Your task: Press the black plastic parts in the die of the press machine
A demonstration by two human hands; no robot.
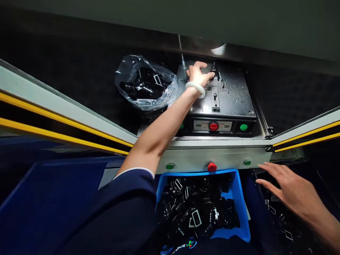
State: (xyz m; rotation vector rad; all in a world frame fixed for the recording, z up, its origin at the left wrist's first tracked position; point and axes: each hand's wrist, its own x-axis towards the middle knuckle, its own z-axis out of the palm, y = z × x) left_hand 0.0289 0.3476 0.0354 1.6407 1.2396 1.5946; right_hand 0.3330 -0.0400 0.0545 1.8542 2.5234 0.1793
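My left hand (198, 75) reaches over a metal machine plate (233, 101), its thumb and fingers apart. The thumb tip is at a small metal fixture (217, 83) that has a dark piece on top; whether they touch I cannot tell. Around my left wrist is a pale bangle (195, 86). My right hand (294, 187) hovers at the lower right with fingers stretched and nothing in it. Beneath that hand lie glossy black parts (287, 223) with white rectangular outlines. A blue bin (245, 219) full of similar black parts stands in front of me.
A clear plastic bag (124, 69) of black parts lies left of the plate. The machine front carries a red button (213, 126) and a green button (243, 126). Below sits a red knob (211, 166). Yellow-striped rails (66, 120) flank the opening.
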